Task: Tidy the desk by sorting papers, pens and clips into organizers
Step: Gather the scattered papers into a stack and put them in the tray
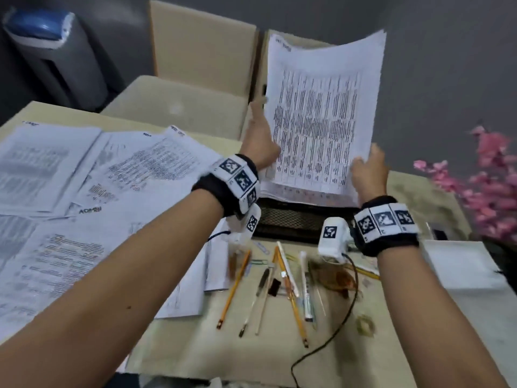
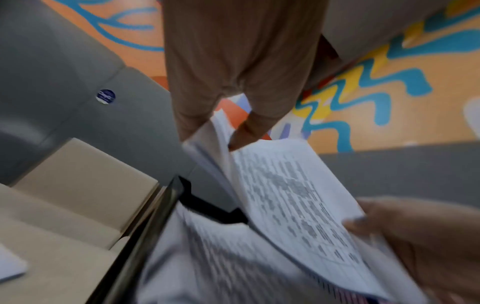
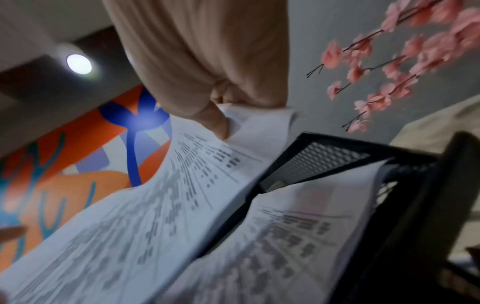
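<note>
I hold a sheaf of printed papers (image 1: 321, 113) upright with both hands, its lower edge over the black mesh tray (image 1: 293, 219). My left hand (image 1: 261, 130) pinches the left edge, the sheets caught between thumb and fingers (image 2: 187, 123). At the lower right corner my right hand (image 1: 366, 166) grips the sheaf, thumb in front (image 3: 221, 123). More printed sheets (image 3: 298, 236) lie inside the tray (image 3: 324, 156). Loose papers (image 1: 84, 191) cover the desk's left half. Several pens and pencils (image 1: 279, 284), a black binder clip (image 1: 274, 287) and paper clips (image 1: 261, 247) lie in front of the tray.
Pink artificial flowers (image 1: 489, 186) stand at the right, with a white stack (image 1: 461, 264) below them. A black cable (image 1: 335, 331) runs across the front of the desk. Beige chairs (image 1: 181, 99) stand behind the desk, and a grey bin (image 1: 56, 57) at far left.
</note>
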`<state>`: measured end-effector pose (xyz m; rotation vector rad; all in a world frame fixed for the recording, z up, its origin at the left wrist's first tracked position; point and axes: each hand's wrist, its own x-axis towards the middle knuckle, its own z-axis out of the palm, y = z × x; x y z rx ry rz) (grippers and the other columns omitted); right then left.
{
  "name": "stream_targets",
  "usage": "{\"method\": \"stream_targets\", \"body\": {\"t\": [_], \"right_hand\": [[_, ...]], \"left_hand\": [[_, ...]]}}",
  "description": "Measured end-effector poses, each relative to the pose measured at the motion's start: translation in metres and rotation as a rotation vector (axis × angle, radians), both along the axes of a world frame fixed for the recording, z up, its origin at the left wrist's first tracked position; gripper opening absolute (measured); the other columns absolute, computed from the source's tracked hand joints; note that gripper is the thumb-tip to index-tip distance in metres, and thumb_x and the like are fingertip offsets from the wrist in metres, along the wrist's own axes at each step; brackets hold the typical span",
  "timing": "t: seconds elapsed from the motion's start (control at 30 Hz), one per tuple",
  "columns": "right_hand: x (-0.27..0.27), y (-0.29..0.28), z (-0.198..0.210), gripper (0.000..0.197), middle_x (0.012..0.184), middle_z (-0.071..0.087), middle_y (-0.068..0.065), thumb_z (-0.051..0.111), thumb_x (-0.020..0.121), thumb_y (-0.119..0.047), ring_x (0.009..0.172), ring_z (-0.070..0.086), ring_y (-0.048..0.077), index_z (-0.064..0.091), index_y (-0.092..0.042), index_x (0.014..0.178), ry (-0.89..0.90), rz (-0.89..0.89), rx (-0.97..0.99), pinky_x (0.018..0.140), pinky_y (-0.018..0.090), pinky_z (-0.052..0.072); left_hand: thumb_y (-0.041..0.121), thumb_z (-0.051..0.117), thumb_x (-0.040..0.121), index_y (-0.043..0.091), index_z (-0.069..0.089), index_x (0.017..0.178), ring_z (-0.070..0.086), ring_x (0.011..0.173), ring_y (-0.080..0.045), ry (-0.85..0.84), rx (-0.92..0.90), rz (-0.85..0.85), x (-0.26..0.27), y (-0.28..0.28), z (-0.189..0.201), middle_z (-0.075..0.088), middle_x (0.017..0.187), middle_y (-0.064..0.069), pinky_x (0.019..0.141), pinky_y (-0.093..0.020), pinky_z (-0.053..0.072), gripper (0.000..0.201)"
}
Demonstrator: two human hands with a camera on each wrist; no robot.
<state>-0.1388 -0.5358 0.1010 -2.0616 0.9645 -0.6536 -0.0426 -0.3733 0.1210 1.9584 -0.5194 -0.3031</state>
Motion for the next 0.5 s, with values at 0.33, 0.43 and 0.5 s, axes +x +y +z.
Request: {"method": "stream_targets", "body": {"t": [0.33, 0.43, 0.5], "right_hand": [[0.0, -0.02, -0.046, 0.045, 0.131, 0.043, 0.024, 0.054, 0.08, 0.01, 0.123, 0.042, 0.037, 0.041, 0.007, 0.123, 0.448, 0.108, -0.159, 0.104, 0.038, 0.036], [-0.002, -0.011, -0.047, 0.051, 0.131, 0.037, 0.024, 0.053, 0.075, 0.013, 0.12, 0.04, 0.039, 0.041, 0.006, 0.123, 0.389, 0.078, -0.339, 0.105, 0.038, 0.035], [0.001, 0.001, -0.041, 0.052, 0.133, 0.036, 0.023, 0.052, 0.075, 0.014, 0.122, 0.039, 0.037, 0.042, 0.005, 0.125, 0.304, 0.069, -0.39, 0.106, 0.036, 0.032]], "left_hand": [[-0.005, 0.05, 0.085, -0.003, 0.036, 0.131, 0.032, 0.131, -0.039, -0.245, 0.714, -0.161, -0.009, -0.046, -0.063, 0.02, 0.146, -0.026, 0.106, -0.04, 0.035, 0.048], [-0.006, 0.052, 0.085, 0.001, 0.016, 0.145, -0.003, 0.145, -0.04, -0.381, 0.731, -0.192, -0.009, -0.042, -0.066, -0.008, 0.155, -0.026, 0.119, -0.043, 0.011, 0.071], [-0.002, 0.053, 0.085, 0.005, 0.016, 0.146, -0.007, 0.146, -0.037, -0.507, 0.686, -0.185, -0.006, -0.033, -0.06, -0.009, 0.156, -0.024, 0.12, -0.042, 0.004, 0.072]]}}
